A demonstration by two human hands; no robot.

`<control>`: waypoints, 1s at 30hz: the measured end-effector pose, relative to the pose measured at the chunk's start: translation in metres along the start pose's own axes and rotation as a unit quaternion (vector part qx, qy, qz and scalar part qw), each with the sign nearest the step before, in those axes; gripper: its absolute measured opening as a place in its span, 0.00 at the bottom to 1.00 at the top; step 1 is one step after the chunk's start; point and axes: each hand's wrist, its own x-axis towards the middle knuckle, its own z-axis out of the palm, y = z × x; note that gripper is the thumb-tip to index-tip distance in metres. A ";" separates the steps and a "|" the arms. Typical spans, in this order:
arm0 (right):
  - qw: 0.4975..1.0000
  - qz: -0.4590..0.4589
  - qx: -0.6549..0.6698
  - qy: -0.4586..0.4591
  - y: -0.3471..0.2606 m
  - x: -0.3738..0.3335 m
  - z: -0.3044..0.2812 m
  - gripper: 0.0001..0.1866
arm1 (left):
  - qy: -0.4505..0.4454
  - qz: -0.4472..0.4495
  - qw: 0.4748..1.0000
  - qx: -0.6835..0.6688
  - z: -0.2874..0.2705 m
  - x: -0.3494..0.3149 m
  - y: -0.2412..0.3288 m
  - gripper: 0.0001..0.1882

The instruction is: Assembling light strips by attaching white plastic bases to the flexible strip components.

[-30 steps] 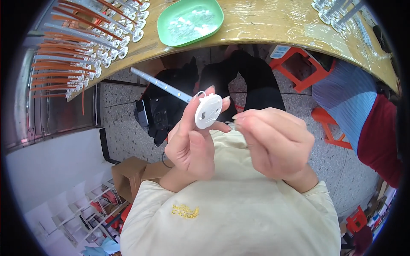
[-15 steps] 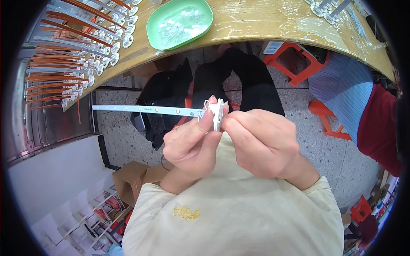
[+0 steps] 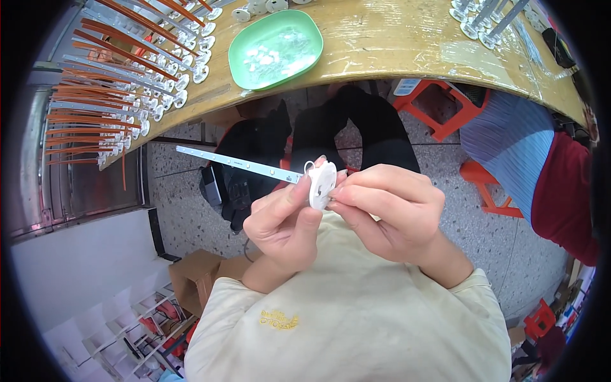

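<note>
My left hand (image 3: 283, 223) pinches a white round base (image 3: 323, 186) by its rim, with the disc's flat face turned toward my right hand. Out of the base's other side runs a pale LED strip (image 3: 249, 167), pointing left and slightly away, and a thin white wire loops beside the joint. The thumb and fingers of my right hand (image 3: 398, 210) are pressed together against the disc's face. Whatever sits between those fingertips, if anything, is too small to make out.
A green tray (image 3: 238, 54) of small clear and white pieces stands on the wooden table (image 3: 375, 38). Strips on white bases crowd the table's left, including orange strips (image 3: 95, 119); more strips (image 3: 487, 22) stand far right. Red stools (image 3: 439, 105) and a seated person (image 3: 509, 127) are at right.
The base has turned so more of its flat face shows, and the strip now slants away from me. My right fingertips have shifted lower on the disc. The whole view has moved slightly.
</note>
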 end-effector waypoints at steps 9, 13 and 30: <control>0.997 -0.032 0.057 0.030 0.005 0.001 0.001 0.12 | -0.036 -0.008 0.999 0.014 -0.005 -0.007 -0.002 0.25; 0.995 -0.068 0.055 0.042 0.000 0.001 0.002 0.12 | -0.063 -0.033 0.997 -0.032 -0.002 -0.005 0.006 0.24; 0.979 -0.156 -0.008 0.129 -0.002 0.001 0.006 0.10 | 0.091 -0.261 0.915 -0.294 0.017 -0.015 0.028 0.13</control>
